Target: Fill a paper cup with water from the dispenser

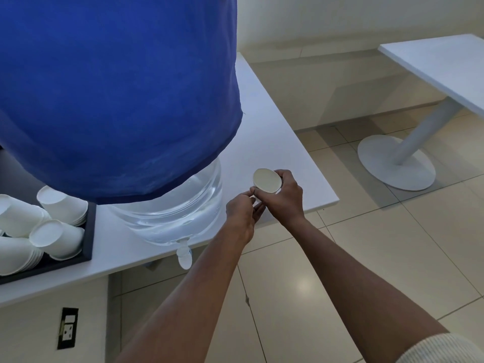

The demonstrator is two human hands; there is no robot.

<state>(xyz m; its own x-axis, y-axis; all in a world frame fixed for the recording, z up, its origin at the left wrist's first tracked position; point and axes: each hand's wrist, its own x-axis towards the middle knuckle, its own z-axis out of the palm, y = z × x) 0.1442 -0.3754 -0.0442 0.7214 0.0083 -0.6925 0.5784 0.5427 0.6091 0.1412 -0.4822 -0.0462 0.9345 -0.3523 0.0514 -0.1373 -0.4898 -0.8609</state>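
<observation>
Both hands meet just off the front right corner of the white bench, to the right of the large clear water bottle that stands on it under a blue cloth cover. The right hand is curled around a small white paper cup, held tilted so one round end faces up toward the person. The left hand pinches the cup's lower end with its fingertips. The bottle's white tap juts over the bench edge, well apart from the cup and lower left of it. On the left, a dark tray holds stacks of white paper cups lying on their sides.
</observation>
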